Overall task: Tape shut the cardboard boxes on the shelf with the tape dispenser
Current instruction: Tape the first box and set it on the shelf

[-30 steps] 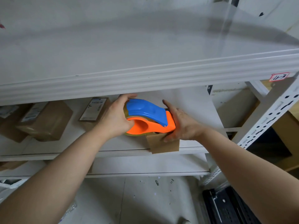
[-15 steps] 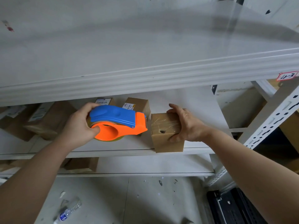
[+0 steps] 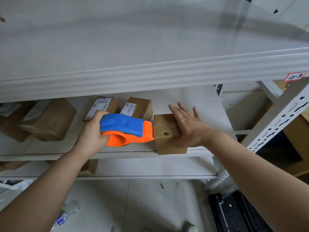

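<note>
Orange-and-blue dispenser [image 3: 123, 126], gripped in left hand [image 3: 92, 133], butts the box [image 3: 168, 146] at its left face; box lies immediately right. Right hand [image 3: 189, 126], fingers spread, presses flat on top.

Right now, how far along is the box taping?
Done: clear tape already crosses the top of the front box. In hand: the left hand grips the tape dispenser, nose at that box's left edge; the right hand presses flat on it. Left: the boxes behind; seals unclear.
</note>
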